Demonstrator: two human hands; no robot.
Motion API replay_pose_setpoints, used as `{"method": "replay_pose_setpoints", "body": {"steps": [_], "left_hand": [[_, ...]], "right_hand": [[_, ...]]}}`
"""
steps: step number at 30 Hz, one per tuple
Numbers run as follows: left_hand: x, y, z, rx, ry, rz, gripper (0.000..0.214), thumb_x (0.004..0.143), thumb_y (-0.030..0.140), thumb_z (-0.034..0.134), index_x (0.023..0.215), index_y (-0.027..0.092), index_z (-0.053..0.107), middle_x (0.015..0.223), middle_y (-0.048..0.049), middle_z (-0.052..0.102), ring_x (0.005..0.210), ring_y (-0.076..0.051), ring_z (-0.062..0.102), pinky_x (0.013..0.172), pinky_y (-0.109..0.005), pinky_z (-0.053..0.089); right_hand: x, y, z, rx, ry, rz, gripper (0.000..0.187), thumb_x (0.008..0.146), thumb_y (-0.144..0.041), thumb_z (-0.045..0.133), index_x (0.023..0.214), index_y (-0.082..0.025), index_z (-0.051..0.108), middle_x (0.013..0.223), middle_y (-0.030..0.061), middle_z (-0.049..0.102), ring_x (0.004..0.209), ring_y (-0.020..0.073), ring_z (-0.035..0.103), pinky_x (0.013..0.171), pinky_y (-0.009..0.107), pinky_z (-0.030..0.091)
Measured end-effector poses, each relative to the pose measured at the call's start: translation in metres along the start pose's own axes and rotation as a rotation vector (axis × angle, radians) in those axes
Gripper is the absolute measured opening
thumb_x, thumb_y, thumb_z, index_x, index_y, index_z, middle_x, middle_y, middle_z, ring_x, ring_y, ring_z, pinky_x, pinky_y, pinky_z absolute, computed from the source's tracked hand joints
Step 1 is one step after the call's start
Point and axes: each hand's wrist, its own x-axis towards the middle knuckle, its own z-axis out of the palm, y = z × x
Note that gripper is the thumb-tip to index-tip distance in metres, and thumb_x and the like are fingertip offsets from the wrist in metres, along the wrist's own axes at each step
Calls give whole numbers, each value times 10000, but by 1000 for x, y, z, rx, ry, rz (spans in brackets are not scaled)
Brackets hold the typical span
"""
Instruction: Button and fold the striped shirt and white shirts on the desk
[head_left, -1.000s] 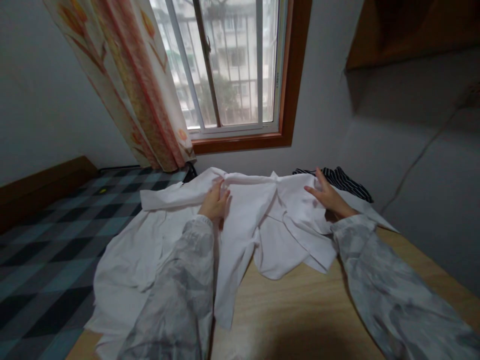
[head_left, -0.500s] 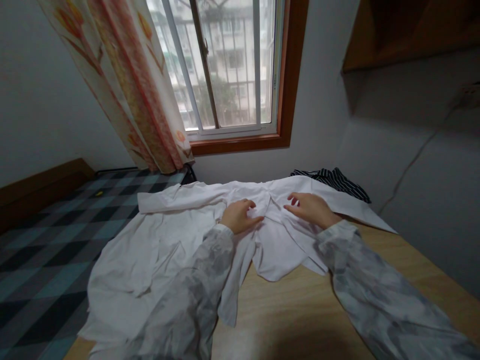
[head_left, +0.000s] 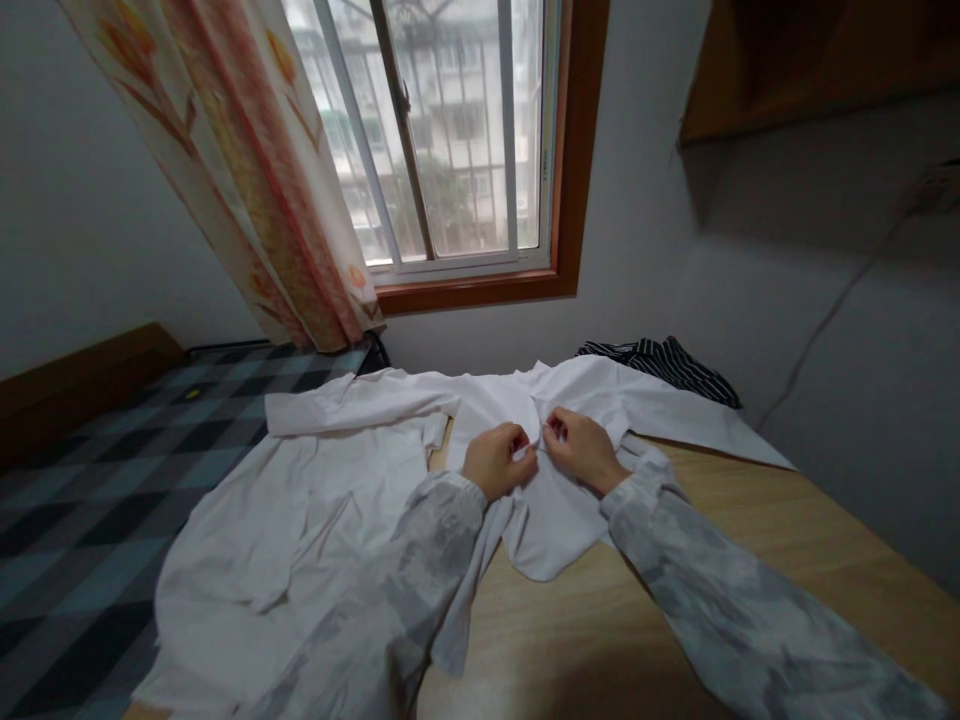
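1. White shirt (head_left: 495, 400), count one: spread across the tabletop (head_left: 540, 640) in front of you, one sleeve running out to the right along the far edge, a rounded lower flap hanging toward you.
2. Your hands, count two: left hand (head_left: 499, 462) and right hand (head_left: 583, 450), close together over the middle of the shirt, facing each other across a fold.
3. Shirt relative to fingers: directly at and beneath the fingertips of both hands, with cloth extending to either side and beyond them.
4. Right fingers: curled, thumb against fingertips, pinching the shirt at the fold. Left fingers: bent inward beside the same fold; you cannot tell whether they grip cloth or only touch it.
5. Off-white cloth (head_left: 225, 540): one rumpled spread at your left, partly behind your left sleeve (head_left: 375, 600). Whether it is one garment or several, cannot tell.
6. Striped cloth (head_left: 667, 365), black and white, count one: bunched at the far right, behind the shirt.
7. Bed (head_left: 67, 540), count one: left of the tabletop, dark checked cover, one small yellow spot on it.
8. Wall shelf (head_left: 716, 105), count one: upper right, interior too dark to read.
9. Window (head_left: 457, 150), one; flowered curtain (head_left: 247, 170), one, hanging at its left.
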Motion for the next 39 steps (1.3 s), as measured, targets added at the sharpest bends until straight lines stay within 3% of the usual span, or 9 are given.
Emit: {"method": "replay_pose_setpoints", "body": {"steps": [5,8,12,16,21,25,29,34,39], "left_hand": [[-3,9,2,-50,-92,-57,129,926,338,650,845,252,701,746,-8,748,693,-198,687,629,-292,403],[-1,7,4,-26,-54,-162,225,1030,374,556,1015,269,754,735,-11,763,706,-213,719,630,-293,406],[0,5,11,107,-10,-182,344,999,500,655,1231,280,783,768,-49,791,830,-275,767,679,-314,439],[-1,7,15,142,-19,-169,347,1007,527,643,1189,309,843,852,-76,822,864,-278,772,703,-320,454],[0,7,14,91,0,-184,252,997,434,661,1082,323,871,869,-60,827,845,-252,754,681,-306,434],[3,3,17,-20,60,-143,213,969,404,697,1006,288,872,904,-51,815,812,-217,725,679,-294,444],[7,-6,22,-278,132,-91,204,930,373,723,933,207,841,911,-57,795,689,-157,676,650,-261,467],[10,-16,28,-616,49,-118,229,920,345,686,977,149,791,669,-18,722,563,-142,651,572,-228,461],[10,-16,28,-683,29,-119,254,906,380,696,955,143,775,623,-8,692,538,-129,622,535,-208,430]], "right_hand": [[-11,-2,9,77,-38,1,75,954,-268,607,1009,-260,657,797,5,734,731,215,670,661,306,386],[-12,3,12,151,-21,18,103,942,-274,618,1035,-265,663,795,0,741,729,217,679,679,305,425],[-10,7,12,254,-1,37,64,932,-294,646,969,-258,684,804,-3,760,714,202,680,683,298,452],[-10,3,10,243,-28,27,56,919,-295,683,930,-254,719,842,4,789,722,197,682,679,300,443],[-10,1,8,235,-68,12,77,913,-285,694,920,-244,759,866,16,798,749,198,678,708,308,450],[-9,1,9,350,-64,-15,85,913,-282,677,915,-228,743,815,6,759,709,181,633,688,299,443],[-9,0,10,501,-61,-68,140,950,-319,642,918,-214,730,799,10,735,726,181,637,696,299,461],[-9,1,14,645,-52,-27,107,958,-278,595,1017,-220,664,849,15,768,803,194,715,768,311,508],[-8,4,20,669,-15,-34,202,906,-293,675,1077,-230,588,857,2,720,793,191,689,760,316,524]]}}
